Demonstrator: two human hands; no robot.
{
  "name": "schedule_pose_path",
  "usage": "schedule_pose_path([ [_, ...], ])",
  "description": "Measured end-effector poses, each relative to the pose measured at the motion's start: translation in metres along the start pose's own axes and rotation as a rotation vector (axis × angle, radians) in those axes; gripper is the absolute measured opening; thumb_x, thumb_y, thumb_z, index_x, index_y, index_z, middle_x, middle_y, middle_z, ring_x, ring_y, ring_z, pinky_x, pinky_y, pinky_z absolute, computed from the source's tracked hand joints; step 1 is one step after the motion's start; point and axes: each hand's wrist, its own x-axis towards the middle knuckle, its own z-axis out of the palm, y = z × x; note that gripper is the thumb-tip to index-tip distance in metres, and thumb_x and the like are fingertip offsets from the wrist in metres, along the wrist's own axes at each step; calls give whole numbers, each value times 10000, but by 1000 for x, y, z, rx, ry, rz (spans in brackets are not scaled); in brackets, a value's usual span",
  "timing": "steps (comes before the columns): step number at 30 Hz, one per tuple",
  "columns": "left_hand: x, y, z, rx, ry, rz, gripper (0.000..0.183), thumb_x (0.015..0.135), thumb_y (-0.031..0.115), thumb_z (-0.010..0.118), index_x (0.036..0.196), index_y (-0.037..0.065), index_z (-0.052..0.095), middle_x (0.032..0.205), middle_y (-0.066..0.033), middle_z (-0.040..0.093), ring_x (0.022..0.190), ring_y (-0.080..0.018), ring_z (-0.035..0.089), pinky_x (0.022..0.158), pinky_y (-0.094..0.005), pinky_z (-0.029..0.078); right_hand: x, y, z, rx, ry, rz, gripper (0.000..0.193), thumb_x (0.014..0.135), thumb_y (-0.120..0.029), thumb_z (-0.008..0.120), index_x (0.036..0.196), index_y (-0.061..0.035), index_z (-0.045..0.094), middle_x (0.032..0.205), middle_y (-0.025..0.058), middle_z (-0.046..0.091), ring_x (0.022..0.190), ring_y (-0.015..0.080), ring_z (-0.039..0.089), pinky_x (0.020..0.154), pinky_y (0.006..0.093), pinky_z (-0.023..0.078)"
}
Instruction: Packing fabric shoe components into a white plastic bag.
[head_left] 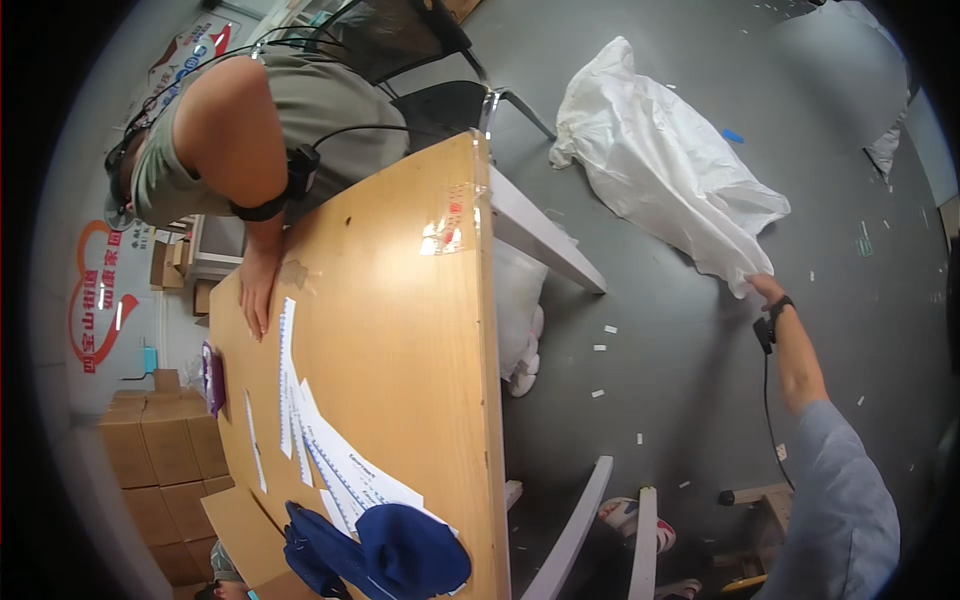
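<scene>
A large white sack (660, 160), crumpled and slack, stretches across the grey floor at the upper right. My right hand (765, 288) is closed on its near corner, with my arm reaching in from the lower right in a blue-grey sleeve. A dark band and a small cabled device (768, 328) sit on that wrist. The fingertips are partly hidden by the fabric. My left hand does not appear.
A wooden table (400, 320) on the left bears paper strips (345, 460) and dark blue caps (410, 550). A co-worker's hand (260, 290) rests on it. Beyond stand a black chair (440, 105) and cardboard boxes (165, 450). Small white scraps (600, 348) dot the floor.
</scene>
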Motion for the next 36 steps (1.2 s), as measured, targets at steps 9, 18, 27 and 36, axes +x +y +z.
schedule_pose_path([
  [9,-22,-19,-1,25,-15,36,759,840,365,751,1419,-28,458,1397,-259,494,1321,-447,438,1105,-577,348,-39,-11,-20,76,274,-705,201,768,-182,748,824,-11,659,710,35,625,610,177,558,617,333,488],
  [18,-78,-27,15,103,55,3,710,852,330,741,1406,-28,480,1381,-247,526,1308,-434,464,1105,-558,358,-280,-85,-36,-481,671,-1369,160,738,76,579,885,12,580,1118,211,574,1081,422,554,913,493,458],
  [27,-69,-32,26,-643,458,179,793,846,447,749,1415,-26,462,1417,-291,439,1322,-480,397,1092,-611,328,-489,-180,-130,-299,661,-1773,268,678,36,623,931,-15,552,912,198,585,930,417,581,861,482,478],
  [36,-70,-13,-44,-1501,379,175,272,966,182,614,1121,-37,658,1087,-232,658,1024,-388,631,936,-450,479,-750,-156,-135,-161,97,-1942,255,758,-33,737,930,-36,549,796,144,627,727,333,643,641,406,507],
])
